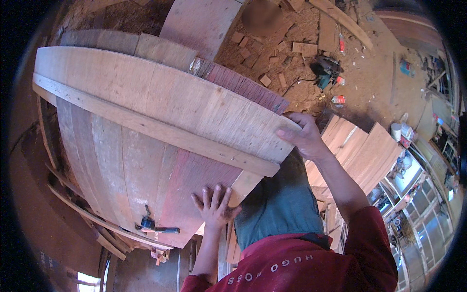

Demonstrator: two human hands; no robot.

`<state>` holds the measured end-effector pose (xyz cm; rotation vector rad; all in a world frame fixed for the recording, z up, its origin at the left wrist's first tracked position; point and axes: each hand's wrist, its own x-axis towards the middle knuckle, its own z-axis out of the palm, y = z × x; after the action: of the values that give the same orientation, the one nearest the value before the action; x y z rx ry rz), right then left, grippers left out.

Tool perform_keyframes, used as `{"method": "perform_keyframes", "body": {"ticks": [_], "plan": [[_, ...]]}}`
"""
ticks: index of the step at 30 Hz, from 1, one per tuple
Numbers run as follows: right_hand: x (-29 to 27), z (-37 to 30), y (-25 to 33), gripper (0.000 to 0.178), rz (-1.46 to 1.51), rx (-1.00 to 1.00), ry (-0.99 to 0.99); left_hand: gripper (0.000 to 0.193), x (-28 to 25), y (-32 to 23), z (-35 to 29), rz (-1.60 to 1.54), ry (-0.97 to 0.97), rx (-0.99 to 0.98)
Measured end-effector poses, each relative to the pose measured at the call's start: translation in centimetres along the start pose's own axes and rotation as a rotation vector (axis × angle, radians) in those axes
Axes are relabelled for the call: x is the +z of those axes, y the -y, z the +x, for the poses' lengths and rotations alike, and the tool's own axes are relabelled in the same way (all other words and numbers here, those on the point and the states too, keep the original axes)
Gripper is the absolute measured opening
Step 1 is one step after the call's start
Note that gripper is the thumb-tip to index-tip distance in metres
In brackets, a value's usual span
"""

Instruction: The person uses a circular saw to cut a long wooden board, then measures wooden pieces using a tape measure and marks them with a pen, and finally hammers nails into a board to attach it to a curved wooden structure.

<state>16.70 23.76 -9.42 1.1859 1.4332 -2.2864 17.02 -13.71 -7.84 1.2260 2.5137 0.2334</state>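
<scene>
Wood panel point(146, 121) | L hand point(214, 204) flat on it | R hand point(301, 136) grips edge

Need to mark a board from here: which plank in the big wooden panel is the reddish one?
The reddish plank under the left hand, just right of the black clamp. Its neighbours are pale bare wood. The right hand grips the panel's end.

Head-worn fisheye, close, steeply downward
</scene>
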Motion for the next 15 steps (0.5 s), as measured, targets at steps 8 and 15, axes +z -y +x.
{"method": "perform_keyframes", "body": {"ticks": [8, 15], "plan": [[-0.35, 0.1, -0.4, 0.041, -0.087, 0.004, 0.006, 0.081, -0.14, -0.26, 0.13, -0.047, -0.008, -0.038], [-0.15, 0.11, -0.02, 0.042, -0.074, 0.007, 0.014, 0.085, -0.21, -0.09, 0.06, -0.016, -0.005, 0.006]]}}
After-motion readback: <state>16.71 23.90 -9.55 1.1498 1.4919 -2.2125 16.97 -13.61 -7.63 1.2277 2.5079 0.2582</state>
